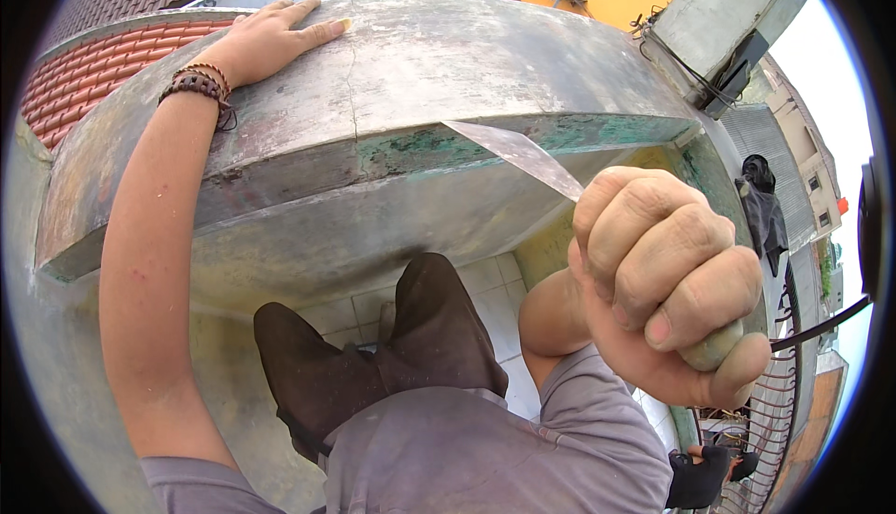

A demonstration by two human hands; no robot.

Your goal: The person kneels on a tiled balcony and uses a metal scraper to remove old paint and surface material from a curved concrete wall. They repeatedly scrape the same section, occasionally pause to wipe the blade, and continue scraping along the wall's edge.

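Observation:
My left hand [280, 38] lies on top of a weathered concrete ledge [448, 56], fingers spread out near its far left edge. A thin crack runs down the ledge beside the thumb. My right hand [667, 281] is a fist around a scraper [523, 154], raised at the right in front of the ledge. Its thin metal blade points left toward the ledge's front edge, where green paint [420, 148] is patchy and worn. Whether the blade tip touches that edge I cannot tell. Most of the handle is hidden in my fingers; its rounded end [714, 346] shows below.
Below the ledge is a stained wall [373, 225] and a white tiled floor [495, 304] by my knees. A concrete pillar [728, 10] with cables stands far right. Dark cloth [765, 211] hangs near a metal railing [775, 383]. Dark-clothed figures [705, 477] show lower right.

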